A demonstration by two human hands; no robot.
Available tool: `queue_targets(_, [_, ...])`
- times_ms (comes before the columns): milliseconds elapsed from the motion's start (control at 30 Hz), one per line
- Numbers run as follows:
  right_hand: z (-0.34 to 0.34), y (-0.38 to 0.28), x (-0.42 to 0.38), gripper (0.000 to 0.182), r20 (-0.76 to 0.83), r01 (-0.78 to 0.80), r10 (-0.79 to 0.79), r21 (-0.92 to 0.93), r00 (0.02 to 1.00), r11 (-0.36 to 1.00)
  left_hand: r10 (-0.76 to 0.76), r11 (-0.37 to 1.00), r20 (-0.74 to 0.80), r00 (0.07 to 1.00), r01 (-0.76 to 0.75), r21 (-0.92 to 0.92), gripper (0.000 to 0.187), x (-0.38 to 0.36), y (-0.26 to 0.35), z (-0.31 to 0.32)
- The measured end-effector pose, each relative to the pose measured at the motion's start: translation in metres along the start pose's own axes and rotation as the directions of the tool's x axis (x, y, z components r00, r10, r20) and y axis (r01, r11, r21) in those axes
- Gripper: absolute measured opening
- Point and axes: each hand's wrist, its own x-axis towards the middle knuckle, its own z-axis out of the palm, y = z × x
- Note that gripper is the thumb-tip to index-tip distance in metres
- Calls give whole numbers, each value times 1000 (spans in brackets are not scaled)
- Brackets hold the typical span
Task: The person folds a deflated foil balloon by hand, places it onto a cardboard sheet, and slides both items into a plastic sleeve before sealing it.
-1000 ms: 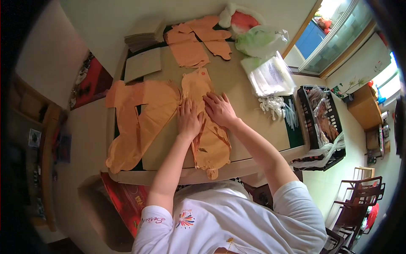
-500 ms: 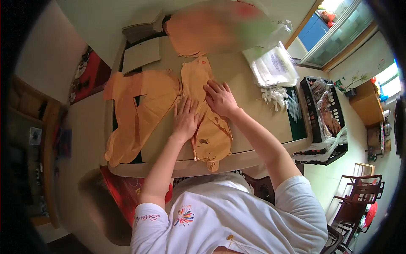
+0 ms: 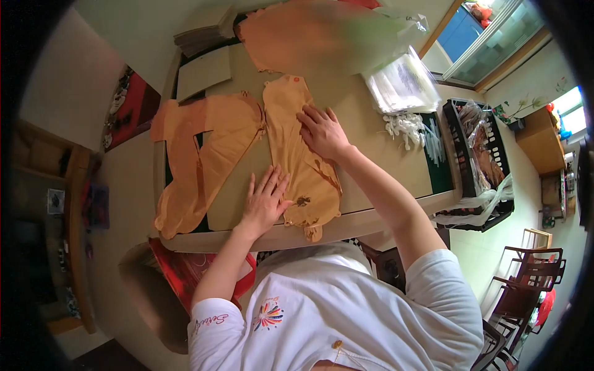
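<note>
A flat orange foil-like piece [image 3: 288, 117] with a dark print near its lower end lies lengthwise on the table in front of me. My right hand [image 3: 323, 132] rests flat on its upper right side, fingers spread. Along its lower left edge lies my left hand [image 3: 266, 201], fingers apart, partly on the tabletop and touching the piece's edge. A second orange piece [image 3: 213, 148], wider and with a slit in it, is spread out to the left. Neither hand grips anything.
At the back is a blurred orange and green heap [image 3: 322, 37]. Clear plastic bags [image 3: 405, 80], white ties [image 3: 405, 128] and thin tubes [image 3: 434, 142] lie at the right, beside a black crate [image 3: 464, 148]. Grey boards [image 3: 204, 73] sit at the back left.
My left hand has moved down and left, off the middle of the orange piece to its lower edge. The piece looks flatter. My right hand has barely moved.
</note>
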Motion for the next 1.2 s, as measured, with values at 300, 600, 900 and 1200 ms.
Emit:
queue_targets(300, [-2,-1,1,37,44,-24,24,-3,999,1000,-34,992,63,997,41,-120,54,-21,14,-20])
queue_targets(600, [-1,0,4,40,57,-36,37,-16,998,999,-66,990,-247,967,95,105,46,73,-24,3])
queue_targets(900, [-3,-2,2,40,66,-27,28,-9,997,1000,-103,978,-248,963,144,153,48,98,-40,7])
queue_targets(1200, [-5,-3,2,39,58,-28,28,-6,998,1000,-133,972,-137,982,156,177,52,107,-42,6])
